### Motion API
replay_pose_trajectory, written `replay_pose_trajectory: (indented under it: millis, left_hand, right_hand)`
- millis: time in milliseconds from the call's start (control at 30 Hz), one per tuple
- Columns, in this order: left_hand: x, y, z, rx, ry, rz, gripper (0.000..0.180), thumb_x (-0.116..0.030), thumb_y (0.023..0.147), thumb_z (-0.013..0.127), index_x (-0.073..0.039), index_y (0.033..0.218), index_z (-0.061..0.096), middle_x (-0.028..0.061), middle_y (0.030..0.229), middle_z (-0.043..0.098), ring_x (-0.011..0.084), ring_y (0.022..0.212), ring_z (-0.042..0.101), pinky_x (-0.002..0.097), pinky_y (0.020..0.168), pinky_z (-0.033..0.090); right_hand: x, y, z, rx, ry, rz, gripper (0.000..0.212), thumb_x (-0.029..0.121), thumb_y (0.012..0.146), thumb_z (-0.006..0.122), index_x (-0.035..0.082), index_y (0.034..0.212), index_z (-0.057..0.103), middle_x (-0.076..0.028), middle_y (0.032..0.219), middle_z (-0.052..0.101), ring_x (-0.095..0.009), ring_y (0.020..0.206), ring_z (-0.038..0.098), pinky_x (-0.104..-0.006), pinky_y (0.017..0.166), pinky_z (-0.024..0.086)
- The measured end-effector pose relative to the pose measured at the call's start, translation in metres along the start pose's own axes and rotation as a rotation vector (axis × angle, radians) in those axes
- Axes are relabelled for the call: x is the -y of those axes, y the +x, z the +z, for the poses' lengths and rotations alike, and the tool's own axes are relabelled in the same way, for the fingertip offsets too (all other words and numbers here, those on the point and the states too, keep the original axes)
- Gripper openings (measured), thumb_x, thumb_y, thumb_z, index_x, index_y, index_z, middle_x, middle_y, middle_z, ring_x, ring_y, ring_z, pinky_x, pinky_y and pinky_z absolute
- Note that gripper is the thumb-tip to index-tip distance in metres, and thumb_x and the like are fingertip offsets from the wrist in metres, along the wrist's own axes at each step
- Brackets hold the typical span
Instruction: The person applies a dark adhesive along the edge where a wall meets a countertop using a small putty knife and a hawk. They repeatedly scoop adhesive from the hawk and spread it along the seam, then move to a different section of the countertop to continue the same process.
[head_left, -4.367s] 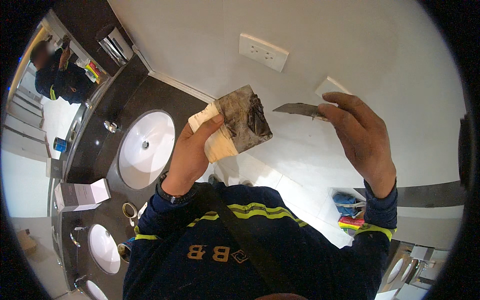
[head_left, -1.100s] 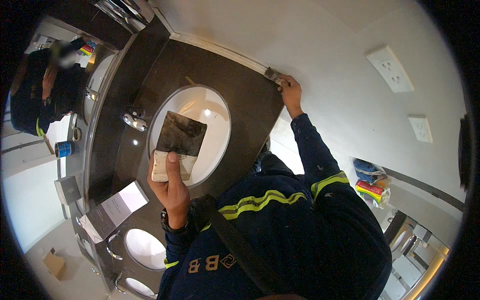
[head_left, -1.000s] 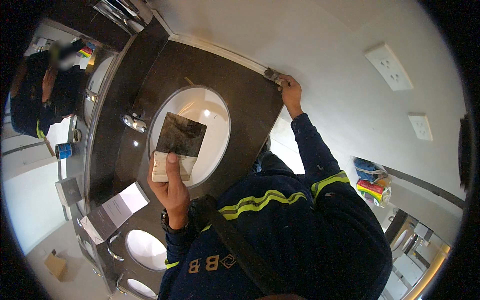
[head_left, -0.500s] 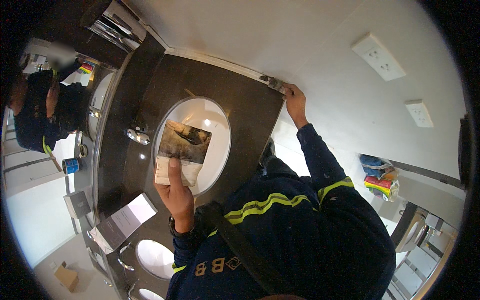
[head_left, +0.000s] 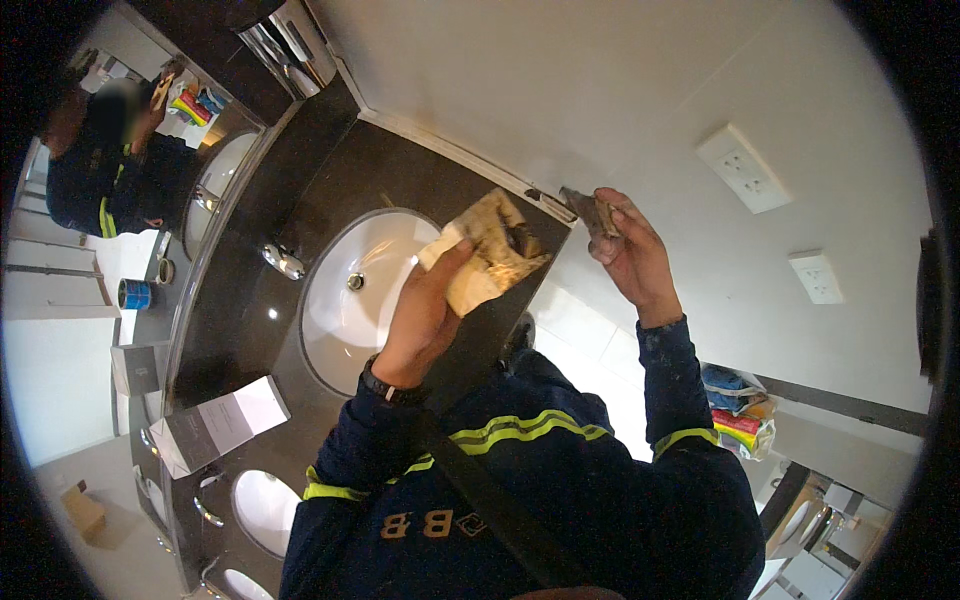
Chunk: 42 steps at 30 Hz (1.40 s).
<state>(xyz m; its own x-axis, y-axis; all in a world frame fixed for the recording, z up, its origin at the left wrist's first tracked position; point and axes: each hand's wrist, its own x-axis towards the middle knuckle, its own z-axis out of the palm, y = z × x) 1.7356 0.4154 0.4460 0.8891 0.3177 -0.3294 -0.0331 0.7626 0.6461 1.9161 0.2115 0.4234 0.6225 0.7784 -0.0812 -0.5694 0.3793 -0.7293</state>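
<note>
My left hand point(head_left: 418, 322) grips a cream-coloured, dark-stained folded piece point(head_left: 482, 270), either cloth or paper; I cannot tell which. The thumb lies on top of it, over the right side of the white oval basin point(head_left: 335, 305). In my right hand point(head_left: 640, 262) is a small, flat, grey, smeared piece point(head_left: 590, 212), pinched between thumb and fingers; its exact kind is unclear. That hand is raised near the wall, just off the end of the pale trim strip point(head_left: 470, 160), where a dark patch point(head_left: 533, 194) shows.
A chrome tap point(head_left: 284, 262) stands left of the basin on the dark countertop point(head_left: 400, 165). A white-and-grey box point(head_left: 220, 425) lies nearer, by a second basin point(head_left: 266, 512). Sockets point(head_left: 743, 168) are on the right wall. A mirror point(head_left: 150, 190) runs along the left.
My right hand has come away from the trim strip with the grey piece, toward me and right. My left hand has carried the stained folded piece rightward, tilting it and uncovering the basin's drain.
</note>
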Motion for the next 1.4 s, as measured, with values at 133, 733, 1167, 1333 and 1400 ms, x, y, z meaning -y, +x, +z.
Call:
replay_pose_trajectory:
  millis: [133, 733, 1167, 1333, 1400]
  left_hand:
    - [0.008, 0.01, 0.028, 0.102, -0.102, -0.094, 0.036, -0.014, 0.094, 0.051, 0.002, 0.126, 0.045, 0.0138, 0.117, 0.059, 0.0248, 0.106, 0.061, 0.0352, 0.091, 0.051]
    - [-0.032, -0.031, -0.033, -0.132, -0.014, 0.154, 0.035, -0.022, 0.096, 0.051, 0.0, 0.123, 0.05, 0.0117, 0.118, 0.059, 0.0213, 0.11, 0.058, 0.0335, 0.095, 0.047]
    - [-0.033, -0.079, -0.088, -0.153, 0.049, 0.359, 0.059, 0.015, 0.077, 0.058, 0.0, 0.131, 0.041, 0.0174, 0.127, 0.052, 0.0262, 0.113, 0.056, 0.0361, 0.095, 0.048]
    - [-0.035, -0.075, -0.092, -0.08, -0.307, 0.328, 0.057, 0.015, 0.078, 0.057, -0.003, 0.131, 0.044, 0.016, 0.127, 0.053, 0.0246, 0.114, 0.055, 0.0337, 0.098, 0.045]
    - [-0.04, -0.075, -0.088, -0.112, -0.348, 0.282, 0.058, 0.016, 0.077, 0.057, -0.003, 0.131, 0.045, 0.0142, 0.127, 0.053, 0.0237, 0.116, 0.054, 0.033, 0.1, 0.043]
  right_hand:
    - [0.014, -0.004, 0.03, 0.056, -0.036, 0.115, 0.031, 0.013, 0.095, 0.048, 0.001, 0.124, 0.052, -0.006, 0.111, 0.058, -0.009, 0.08, 0.052, -0.0221, 0.067, 0.043]
    - [-0.018, 0.055, -0.069, 0.021, -1.992, -0.331, 0.031, 0.005, 0.089, 0.049, 0.008, 0.119, 0.054, -0.019, 0.1, 0.062, -0.034, 0.09, 0.061, -0.0413, 0.079, 0.049]
    - [-0.051, 0.095, -0.08, 0.132, -2.109, -0.291, 0.029, 0.009, 0.082, 0.056, 0.008, 0.111, 0.058, -0.016, 0.098, 0.063, -0.036, 0.091, 0.061, -0.0446, 0.08, 0.049]
    - [-0.052, 0.126, -0.075, 0.212, -2.149, -0.329, 0.027, 0.01, 0.082, 0.057, 0.006, 0.109, 0.058, -0.017, 0.101, 0.063, -0.036, 0.094, 0.06, -0.0453, 0.082, 0.048]
    - [-0.056, 0.133, -0.076, 0.178, -2.163, -0.259, 0.025, 0.01, 0.082, 0.057, 0.005, 0.106, 0.059, -0.017, 0.1, 0.063, -0.037, 0.093, 0.06, -0.0458, 0.081, 0.048]
